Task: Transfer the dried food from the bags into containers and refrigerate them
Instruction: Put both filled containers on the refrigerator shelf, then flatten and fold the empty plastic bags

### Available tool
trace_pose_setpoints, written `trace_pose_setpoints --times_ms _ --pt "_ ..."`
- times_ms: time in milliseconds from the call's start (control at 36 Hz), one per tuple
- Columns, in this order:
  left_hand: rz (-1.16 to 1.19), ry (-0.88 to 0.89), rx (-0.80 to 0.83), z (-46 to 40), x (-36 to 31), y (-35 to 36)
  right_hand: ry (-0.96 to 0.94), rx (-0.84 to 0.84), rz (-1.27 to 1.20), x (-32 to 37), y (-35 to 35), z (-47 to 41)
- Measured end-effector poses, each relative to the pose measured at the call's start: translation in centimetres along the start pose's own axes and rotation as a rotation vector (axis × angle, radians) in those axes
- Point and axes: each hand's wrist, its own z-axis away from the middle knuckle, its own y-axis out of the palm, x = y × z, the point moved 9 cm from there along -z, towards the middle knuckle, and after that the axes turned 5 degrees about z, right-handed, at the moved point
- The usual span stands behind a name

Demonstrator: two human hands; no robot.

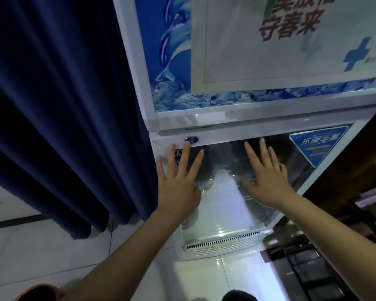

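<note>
We press our left hand (178, 181) and right hand (267, 177) flat, fingers straight and spread, holding nothing, against the glass door (221, 192) of the lower refrigerator compartment (204, 135), beside a blue curtain (63, 105); dark shapes behind the glass may be the containers, though we cannot tell; we judge this the closing step; next, confirm the seal.
</note>
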Motion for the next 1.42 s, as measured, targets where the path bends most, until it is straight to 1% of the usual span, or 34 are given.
trace_pose_setpoints --times_ms 139,222,278,333,389,444,500,556,639,694,806,861,917,1028,1111,1222,1306,1417 --pt "-0.041 0.003 -0.049 -0.3 -0.3 0.9 -0.011 0.002 -0.018 0.0 0.8 0.3" --pt "-0.051 0.008 -0.071 -0.5 -0.5 0.9 -0.052 -0.019 -0.057 0.1 0.8 0.4" --pt "-0.028 -0.014 -0.050 -0.6 -0.6 0.5 -0.090 -0.030 -0.092 0.3 0.7 0.5" --pt "0.062 -0.082 -0.010 -0.1 -0.9 0.1 -0.144 0.001 -0.110 0.6 1.0 0.9" --pt "0.203 -0.182 -0.001 1.1 -1.1 -0.6 -0.221 0.055 -0.147 1.4 1.9 1.5" --pt "0.319 -0.304 -0.026 2.7 -1.1 -1.8 -0.314 0.105 -0.201 2.6 2.5 2.2" --pt "0.387 -0.455 -0.079 5.3 -0.8 -2.8 -0.391 0.147 -0.285 3.8 3.0 2.9" --pt "0.404 -0.640 -0.117 9.1 -0.4 -3.2 -0.433 0.181 -0.384 4.8 3.5 3.5" --pt "0.387 -0.905 -0.126 15.8 -0.6 -3.5 -0.486 0.249 -0.473 6.7 5.5 5.1" --pt "0.348 -1.044 -0.075 20.3 -1.5 -3.4 -0.527 0.322 -0.471 7.9 7.5 6.9" --pt "0.205 -1.251 0.112 28.2 -4.4 -3.8 -0.658 0.533 -0.353 10.6 12.0 12.0" --pt "0.143 -1.352 0.143 31.8 -5.4 -4.8 -0.753 0.586 -0.311 12.2 13.1 14.4" --pt "0.129 -1.447 0.146 35.0 -6.4 -5.9 -0.839 0.627 -0.290 14.0 13.7 16.8" --pt "0.132 -1.591 0.065 40.6 -7.5 -8.3 -0.937 0.722 -0.281 17.6 14.3 21.6" --pt "0.174 -1.673 -0.013 44.7 -7.4 -10.0 -0.998 0.757 -0.299 20.3 14.2 25.3" --pt "0.192 -1.733 -0.114 51.1 -6.5 -13.3 -1.068 0.733 -0.248 25.4 14.5 30.2" --pt "0.187 -1.778 -0.212 56.8 -5.9 -16.4 -1.108 0.768 -0.228 30.2 14.9 34.8" --pt "0.189 -1.820 -0.303 64.0 -5.4 -20.2 -1.177 0.791 -0.238 35.9 15.3 41.0"
